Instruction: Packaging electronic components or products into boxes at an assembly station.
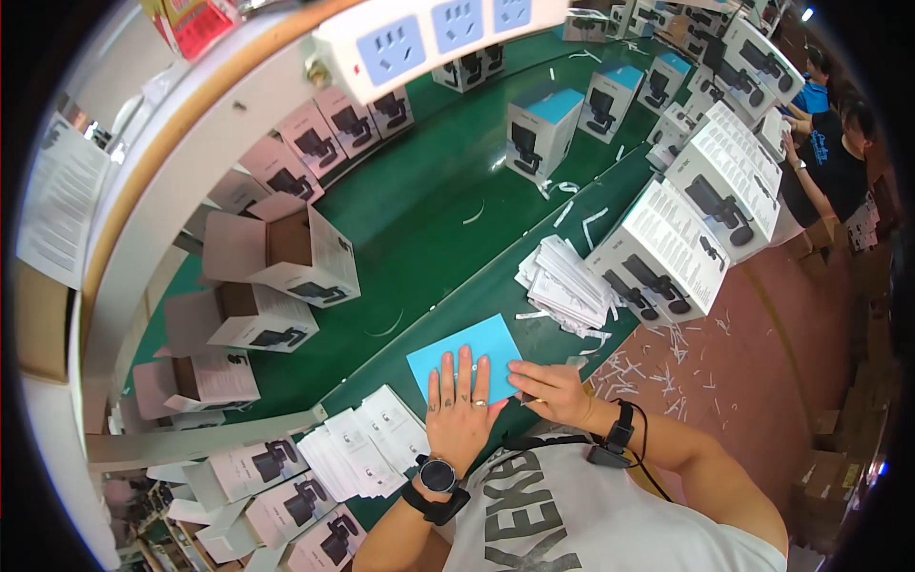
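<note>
A light blue sheet (474, 347) lies flat on the green bench right in front of me. My left hand (459, 405) presses down on its near part, palm down, fingers spread and straight; a dark watch sits on that wrist. My right hand (555, 391) rests at the sheet's near right corner with fingers curled, pinching the sheet's edge. A black band with a cable wraps the right wrist.
A stack of white leaflets (564, 283) lies beyond the sheet, another pile of printed cards (367, 448) at my left. Open white cartons (284, 250) line the green belt (419, 210) on the left, closed product boxes (667, 253) on the right. Other people (829, 162) work far right.
</note>
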`<state>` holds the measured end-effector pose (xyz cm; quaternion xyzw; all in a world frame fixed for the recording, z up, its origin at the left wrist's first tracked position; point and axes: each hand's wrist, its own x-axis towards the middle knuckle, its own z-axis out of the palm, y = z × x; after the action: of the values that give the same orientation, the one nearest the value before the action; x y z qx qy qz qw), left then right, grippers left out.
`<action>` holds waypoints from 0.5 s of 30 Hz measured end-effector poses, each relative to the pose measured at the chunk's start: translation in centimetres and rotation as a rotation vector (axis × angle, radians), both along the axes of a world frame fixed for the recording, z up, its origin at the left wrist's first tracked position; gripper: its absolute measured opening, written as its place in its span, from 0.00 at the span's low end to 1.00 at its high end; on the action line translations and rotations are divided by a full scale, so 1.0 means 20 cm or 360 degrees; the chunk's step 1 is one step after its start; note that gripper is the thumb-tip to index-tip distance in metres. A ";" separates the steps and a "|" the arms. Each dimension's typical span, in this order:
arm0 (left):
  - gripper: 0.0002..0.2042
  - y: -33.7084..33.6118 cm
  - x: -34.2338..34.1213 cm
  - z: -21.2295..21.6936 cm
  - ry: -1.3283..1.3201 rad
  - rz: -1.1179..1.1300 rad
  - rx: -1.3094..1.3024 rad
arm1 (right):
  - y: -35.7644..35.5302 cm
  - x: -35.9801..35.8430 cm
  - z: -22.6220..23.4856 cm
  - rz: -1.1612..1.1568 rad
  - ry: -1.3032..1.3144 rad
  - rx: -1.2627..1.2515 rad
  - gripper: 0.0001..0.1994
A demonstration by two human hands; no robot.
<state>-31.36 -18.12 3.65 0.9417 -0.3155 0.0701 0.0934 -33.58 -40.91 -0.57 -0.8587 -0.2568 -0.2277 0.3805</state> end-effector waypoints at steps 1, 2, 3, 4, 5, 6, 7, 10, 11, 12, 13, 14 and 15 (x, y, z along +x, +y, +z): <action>0.40 0.01 0.00 -0.01 -0.0022 0.0012 -0.0007 | 0.00 0.01 0.02 0.0048 0.0041 0.0051 0.25; 0.39 0.01 -0.01 -0.01 -0.0036 0.0026 -0.0018 | -0.01 0.01 0.03 0.0098 0.0089 0.0097 0.25; 0.39 0.01 -0.02 -0.01 -0.0047 0.0041 -0.0029 | -0.03 0.03 0.05 0.0098 0.0075 0.0105 0.25; 0.39 0.00 -0.01 0.01 -0.0050 0.0035 -0.0025 | -0.07 0.05 0.07 0.0161 0.0076 0.0049 0.23; 0.39 0.02 0.02 0.05 0.0042 -0.0063 -0.0069 | -0.11 0.08 0.09 0.0226 0.0080 -0.0007 0.22; 0.38 0.05 0.05 0.08 0.0136 -0.0158 -0.0113 | -0.15 0.11 0.11 0.0293 0.0088 -0.0063 0.21; 0.38 0.09 0.08 0.10 0.0228 -0.0244 -0.0150 | -0.17 0.13 0.11 0.0300 0.0086 -0.0051 0.21; 0.38 0.16 0.10 0.11 0.0215 -0.0195 -0.0175 | -0.21 0.17 0.12 0.0402 0.0118 -0.0034 0.19; 0.38 0.18 0.11 0.12 0.0204 -0.0178 -0.0195 | -0.21 0.16 0.11 0.0398 0.0117 -0.0030 0.19; 0.38 0.19 0.11 0.11 0.0197 -0.0179 -0.0192 | -0.21 0.14 0.09 0.0341 0.0129 -0.0011 0.20; 0.39 0.20 0.10 0.08 0.0164 -0.0200 -0.0179 | -0.21 0.12 0.06 0.0279 0.0135 0.0005 0.22; 0.40 0.19 0.09 0.05 0.0121 -0.0215 -0.0166 | -0.21 0.11 0.05 0.0224 0.0132 0.0020 0.23; 0.42 0.16 0.12 0.05 0.0083 -0.0258 -0.0163 | -0.23 0.11 0.03 0.0196 0.0114 0.0010 0.23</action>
<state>-29.04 -14.84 4.64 0.9085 -0.3843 0.0538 0.1548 -31.46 -45.56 0.04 -0.8477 -0.2949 -0.1737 0.4054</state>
